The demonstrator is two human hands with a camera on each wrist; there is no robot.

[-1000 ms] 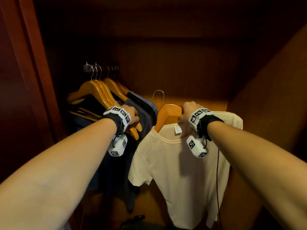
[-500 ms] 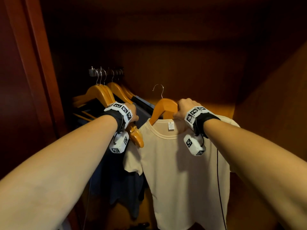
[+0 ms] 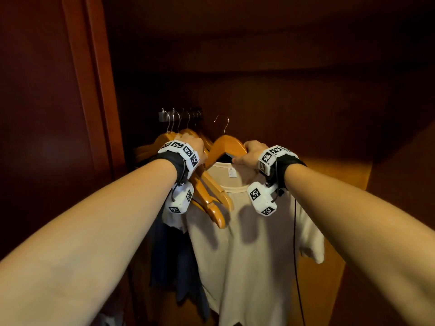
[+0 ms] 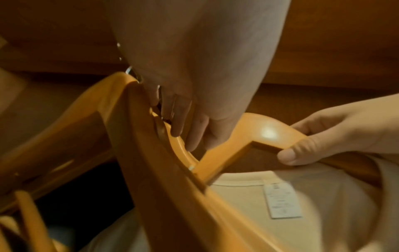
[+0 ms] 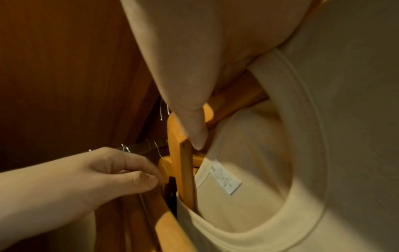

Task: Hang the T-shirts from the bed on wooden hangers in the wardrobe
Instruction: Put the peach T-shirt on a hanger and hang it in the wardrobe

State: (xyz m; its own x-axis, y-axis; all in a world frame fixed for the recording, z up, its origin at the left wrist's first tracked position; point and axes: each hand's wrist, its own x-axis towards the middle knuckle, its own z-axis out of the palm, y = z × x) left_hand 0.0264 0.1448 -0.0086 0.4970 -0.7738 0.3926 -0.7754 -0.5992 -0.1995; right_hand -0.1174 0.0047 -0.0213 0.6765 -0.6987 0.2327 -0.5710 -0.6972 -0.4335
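Note:
A cream T-shirt (image 3: 247,255) hangs on a wooden hanger (image 3: 226,147) whose wire hook (image 3: 223,124) stands free, just right of the rail (image 3: 181,114). My right hand (image 3: 251,154) grips that hanger's right shoulder at the collar, thumb (image 4: 289,156) under the wood. My left hand (image 3: 193,144) sits on the tops of the hung wooden hangers (image 3: 211,201), fingers (image 4: 183,131) curled over their necks on the side facing the cream T-shirt. In the right wrist view, the left hand (image 5: 112,172) touches the hung hangers beside the neck label (image 5: 226,182).
Dark blue garments (image 3: 174,267) hang below the hung hangers at the left. The wardrobe's door frame (image 3: 94,90) stands close on the left, its side wall (image 3: 400,172) on the right. A black cable (image 3: 295,255) dangles from my right wrist over the T-shirt.
The right hand has carried the hanger and cream T-shirt up and left, its hook nearer the rail. The left hand stays on the hung hangers.

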